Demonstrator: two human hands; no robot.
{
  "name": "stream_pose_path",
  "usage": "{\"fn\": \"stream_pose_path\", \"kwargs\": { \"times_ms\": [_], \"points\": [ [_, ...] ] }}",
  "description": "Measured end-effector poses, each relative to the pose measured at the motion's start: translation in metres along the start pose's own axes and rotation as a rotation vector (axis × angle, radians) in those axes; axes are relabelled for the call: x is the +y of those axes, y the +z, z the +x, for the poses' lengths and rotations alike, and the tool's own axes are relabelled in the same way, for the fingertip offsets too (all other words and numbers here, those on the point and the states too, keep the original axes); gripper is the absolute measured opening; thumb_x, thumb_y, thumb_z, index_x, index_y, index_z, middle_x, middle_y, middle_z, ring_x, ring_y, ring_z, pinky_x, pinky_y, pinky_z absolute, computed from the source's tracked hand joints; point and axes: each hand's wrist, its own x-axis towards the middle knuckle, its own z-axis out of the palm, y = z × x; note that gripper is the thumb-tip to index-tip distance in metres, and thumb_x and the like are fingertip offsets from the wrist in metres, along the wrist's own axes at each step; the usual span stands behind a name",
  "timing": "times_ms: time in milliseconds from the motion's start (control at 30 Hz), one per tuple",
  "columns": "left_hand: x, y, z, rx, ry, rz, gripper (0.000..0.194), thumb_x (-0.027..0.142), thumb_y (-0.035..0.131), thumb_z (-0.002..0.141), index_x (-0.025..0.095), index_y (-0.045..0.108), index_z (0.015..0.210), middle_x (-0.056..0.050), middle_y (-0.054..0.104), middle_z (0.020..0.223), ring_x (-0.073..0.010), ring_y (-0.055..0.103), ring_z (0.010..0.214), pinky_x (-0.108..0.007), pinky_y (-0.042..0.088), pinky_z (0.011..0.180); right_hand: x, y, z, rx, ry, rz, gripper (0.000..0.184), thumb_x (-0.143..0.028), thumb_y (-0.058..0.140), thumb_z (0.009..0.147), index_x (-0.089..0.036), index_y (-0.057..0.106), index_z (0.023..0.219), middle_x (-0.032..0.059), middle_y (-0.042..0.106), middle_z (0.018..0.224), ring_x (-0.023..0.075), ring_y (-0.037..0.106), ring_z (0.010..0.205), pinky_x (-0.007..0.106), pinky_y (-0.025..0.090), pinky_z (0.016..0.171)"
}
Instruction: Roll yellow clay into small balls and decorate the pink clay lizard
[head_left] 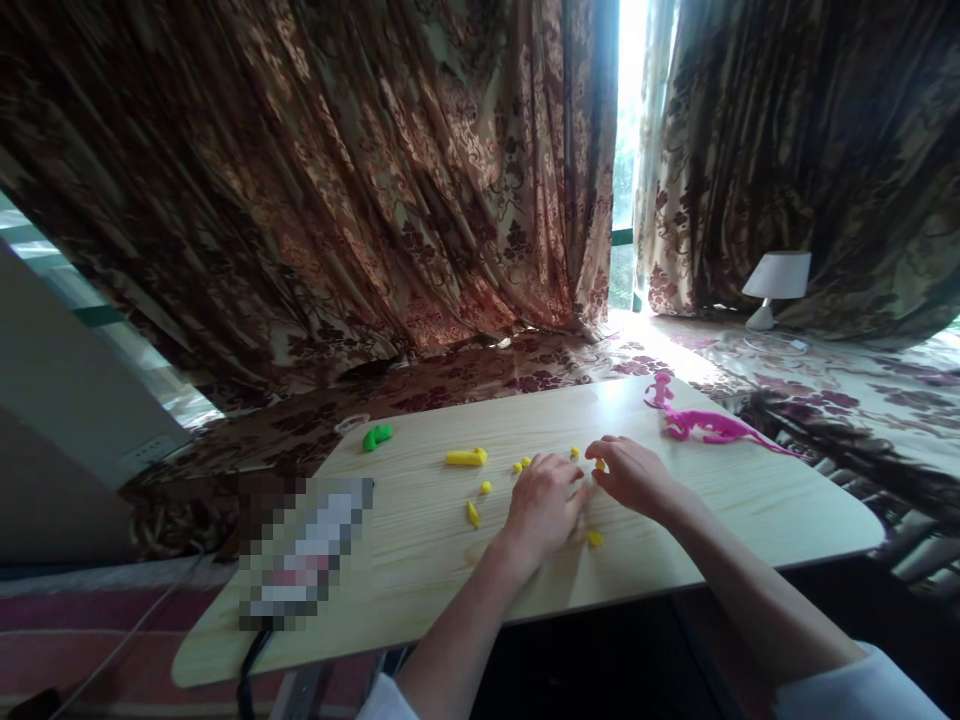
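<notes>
My left hand [544,502] is low over the table, palm down, its fingers loosely bent and apart, with nothing visible in them. Just right of it, my right hand [631,480] curls its thumb and fingers around a small yellow clay piece [600,465]. Another yellow ball [574,452] lies beyond the gap between both hands. A flattened yellow piece [595,538] rests nearer the table's front edge. Left of my left hand are small yellow balls [485,488], a pointed yellow piece [472,514] and a thick yellow roll [466,457]. The undersides of my fingers are partly hidden.
The pale wooden table [405,570] has rounded corners. A green clay lump [377,436] lies at its far left, pink clay figures [705,427] at the far right. A blurred-out object [311,550] with a black cable occupies the left side. A white lamp [777,277] stands beyond.
</notes>
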Motion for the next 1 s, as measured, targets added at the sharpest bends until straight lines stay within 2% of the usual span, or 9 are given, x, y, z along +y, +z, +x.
{"fn": "stream_pose_path", "kwargs": {
  "times_ms": [133,200,300,433,567,733,867,1000],
  "points": [
    [-0.025,-0.031,-0.008,0.037,-0.028,0.097,0.022,0.016,0.045,0.084,0.018,0.066,0.093,-0.008,0.063,0.096,-0.0215,0.052,0.096,-0.037,0.038,0.09,-0.008,-0.007,-0.009,0.033,-0.019,-0.024,0.023,-0.018,0.049,0.082,-0.02,0.063,0.1,0.0063,0.062,0.099,0.0192,0.055,0.094,0.026,0.037,0.072],
    [-0.034,-0.039,-0.012,0.029,-0.032,0.132,0.024,0.014,0.045,0.084,0.019,0.067,0.094,-0.008,0.062,0.094,-0.0218,0.052,0.094,-0.037,0.038,0.088,-0.02,-0.007,-0.011,0.025,-0.052,-0.018,0.02,-0.02,0.048,0.084,-0.021,0.064,0.097,0.0038,0.063,0.096,0.0161,0.056,0.09,0.024,0.038,0.072],
    [-0.035,-0.036,-0.017,-0.018,-0.006,0.165,0.026,0.012,0.05,0.08,0.022,0.067,0.097,-0.005,0.062,0.091,-0.0217,0.052,0.092,-0.036,0.039,0.084,-0.04,0.002,-0.012,-0.007,-0.099,-0.019,0.015,-0.027,0.054,0.082,-0.023,0.066,0.091,0.0022,0.064,0.091,0.0151,0.058,0.086,0.024,0.038,0.073],
    [-0.031,-0.027,-0.02,-0.062,0.017,0.192,0.024,0.014,0.052,0.079,0.026,0.068,0.093,-0.004,0.06,0.085,-0.021,0.052,0.088,-0.036,0.04,0.08,-0.058,0.018,-0.01,-0.027,-0.105,-0.064,0.019,-0.035,0.06,0.077,-0.019,0.068,0.083,0.0075,0.064,0.088,0.0218,0.057,0.088,0.031,0.037,0.076],
    [-0.032,-0.023,-0.021,-0.066,0.008,0.21,0.021,0.017,0.05,0.082,0.025,0.069,0.082,-0.004,0.059,0.082,-0.0206,0.052,0.086,-0.035,0.039,0.078,-0.061,0.026,-0.008,-0.056,-0.11,-0.086,0.014,-0.028,0.059,0.076,-0.018,0.068,0.08,0.0079,0.064,0.085,0.0225,0.058,0.086,0.032,0.037,0.076],
    [-0.036,-0.027,-0.019,-0.044,-0.018,0.207,0.022,0.022,0.048,0.084,0.025,0.068,0.091,-0.004,0.062,0.087,-0.0203,0.053,0.088,-0.035,0.039,0.081,-0.052,0.024,-0.011,-0.055,-0.092,-0.073,0.022,-0.015,0.052,0.077,-0.019,0.066,0.093,0.0068,0.065,0.091,0.0206,0.058,0.088,0.03,0.038,0.075],
    [-0.052,-0.057,-0.023,0.018,-0.069,0.199,0.028,0.023,0.043,0.087,0.023,0.064,0.104,-0.004,0.063,0.096,-0.0187,0.055,0.094,-0.031,0.039,0.085,-0.043,0.014,-0.017,-0.048,-0.091,-0.043,0.025,-0.015,0.052,0.077,-0.02,0.065,0.098,0.0066,0.065,0.094,0.0203,0.057,0.091,0.028,0.038,0.074],
    [-0.074,-0.091,-0.043,0.083,-0.175,0.221,0.029,0.026,0.04,0.088,0.02,0.065,0.1,-0.006,0.062,0.1,-0.0192,0.056,0.095,-0.03,0.04,0.086,-0.049,0.004,-0.017,-0.019,-0.116,0.011,0.024,-0.019,0.047,0.084,-0.02,0.063,0.102,0.0064,0.064,0.099,0.0182,0.057,0.093,0.026,0.039,0.074]
  ]
}}
